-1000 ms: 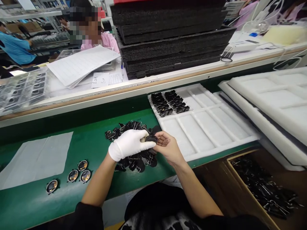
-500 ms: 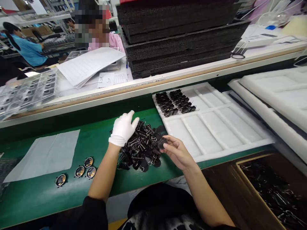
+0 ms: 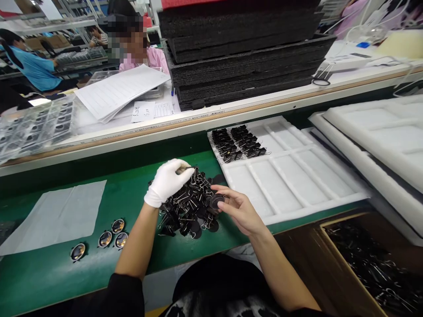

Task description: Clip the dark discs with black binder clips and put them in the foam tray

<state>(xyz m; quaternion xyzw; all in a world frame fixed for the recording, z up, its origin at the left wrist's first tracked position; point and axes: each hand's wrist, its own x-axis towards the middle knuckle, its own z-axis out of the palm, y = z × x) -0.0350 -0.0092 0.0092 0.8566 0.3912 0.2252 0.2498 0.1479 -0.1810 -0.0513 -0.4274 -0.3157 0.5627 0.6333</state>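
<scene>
My left hand [image 3: 168, 181], in a white glove, is at the upper left of a heap of black binder clips [image 3: 187, 204], with thumb and fingers closed on a clip at the heap's top edge. Bare, my right hand [image 3: 239, 209] pinches a round black disc [image 3: 216, 201] at the heap's right side. More dark discs [image 3: 195, 229] lie among the clips. Behind my right hand, a white padded tray [image 3: 264, 185] has rows of black clips [image 3: 239, 143] in its far left compartments.
Several round metal-rimmed pieces [image 3: 105, 239] and a translucent sheet [image 3: 59, 215] lie left on the green table [image 3: 42, 281]. White trays [image 3: 380, 145] are stacked right, above a box of clips [image 3: 373, 268]. Black foam blocks [image 3: 244, 66] stand beyond the ledge; a person in pink [image 3: 155, 57] is behind.
My left hand has lowered its fingers to the heap's top and closed them on a clip. My right hand, still pinching the disc, is slightly further left in view.
</scene>
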